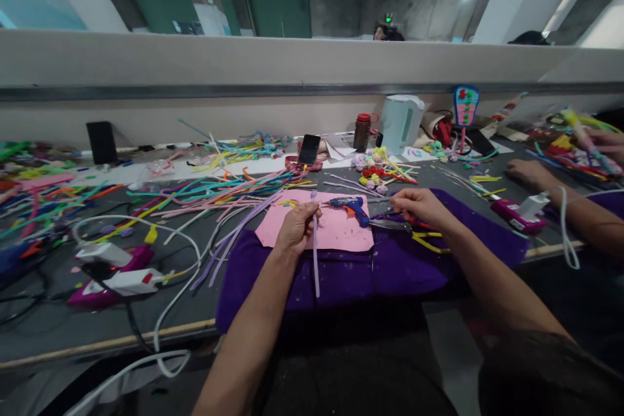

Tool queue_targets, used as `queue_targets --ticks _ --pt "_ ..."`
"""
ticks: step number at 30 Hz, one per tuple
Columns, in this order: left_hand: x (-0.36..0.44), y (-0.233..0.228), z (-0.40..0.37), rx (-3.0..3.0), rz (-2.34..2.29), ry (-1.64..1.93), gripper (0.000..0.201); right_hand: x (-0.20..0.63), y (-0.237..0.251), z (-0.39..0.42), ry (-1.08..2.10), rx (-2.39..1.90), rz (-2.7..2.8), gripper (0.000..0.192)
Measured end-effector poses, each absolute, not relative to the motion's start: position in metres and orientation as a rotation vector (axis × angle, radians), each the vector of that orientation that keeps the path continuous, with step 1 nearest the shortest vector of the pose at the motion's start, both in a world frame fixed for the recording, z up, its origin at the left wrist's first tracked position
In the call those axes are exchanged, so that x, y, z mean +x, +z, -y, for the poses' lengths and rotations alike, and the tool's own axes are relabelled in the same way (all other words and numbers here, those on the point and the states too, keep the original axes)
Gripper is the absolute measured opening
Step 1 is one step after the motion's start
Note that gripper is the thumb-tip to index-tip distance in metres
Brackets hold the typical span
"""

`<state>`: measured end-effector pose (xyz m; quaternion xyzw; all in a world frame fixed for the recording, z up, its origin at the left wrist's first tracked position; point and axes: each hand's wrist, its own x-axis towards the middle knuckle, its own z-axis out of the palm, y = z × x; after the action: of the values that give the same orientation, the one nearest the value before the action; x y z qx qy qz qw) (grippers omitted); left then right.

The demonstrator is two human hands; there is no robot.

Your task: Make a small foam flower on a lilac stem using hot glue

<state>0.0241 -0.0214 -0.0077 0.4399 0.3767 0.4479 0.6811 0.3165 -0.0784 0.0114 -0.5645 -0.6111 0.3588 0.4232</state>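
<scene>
Pinching a thin, lilac, fuzzy stem (316, 266) in our left hand (298, 227) near the grey counter's (43, 331) front edge, we curl our right hand (422, 208), its grip unclear.

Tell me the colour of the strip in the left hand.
The strip is pale purple, head view.

Craft workshop, seemingly — glue gun (351, 205).

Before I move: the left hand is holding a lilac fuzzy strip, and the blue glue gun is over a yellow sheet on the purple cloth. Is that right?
One slip: the sheet on the purple cloth is pink, not yellow, as the head view shows. The left hand does hold a lilac fuzzy strip, with the blue glue gun over the sheet.
</scene>
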Motion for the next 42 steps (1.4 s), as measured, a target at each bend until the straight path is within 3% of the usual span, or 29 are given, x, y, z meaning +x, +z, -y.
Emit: queue_targets --ticks 5,10,13,23,33,42 --pt "0.025 -0.008 0.022 1.000 -0.844 0.968 0.030 0.327 -0.004 0.082 0.828 -1.522 1.722 0.029" --pt "0.025 -0.010 0.021 1.012 -0.848 0.976 0.029 0.292 -0.003 0.051 0.228 -1.782 2.059 0.034" --pt "0.024 -0.009 0.021 1.005 -0.853 0.978 0.029 0.262 -0.006 0.026 0.176 -2.032 2.135 0.050" --pt "0.024 -0.006 0.025 0.999 -0.805 0.990 0.031 0.249 -0.020 0.011 0.470 -1.911 1.970 0.037" --pt "0.019 -0.006 0.020 0.954 -0.809 1.038 0.031 0.237 -0.008 0.021 1.208 -1.097 1.293 0.027" --pt "0.016 -0.007 0.021 0.947 -0.702 1.096 0.027 0.225 0.022 0.046 1.416 -0.670 1.154 0.025"
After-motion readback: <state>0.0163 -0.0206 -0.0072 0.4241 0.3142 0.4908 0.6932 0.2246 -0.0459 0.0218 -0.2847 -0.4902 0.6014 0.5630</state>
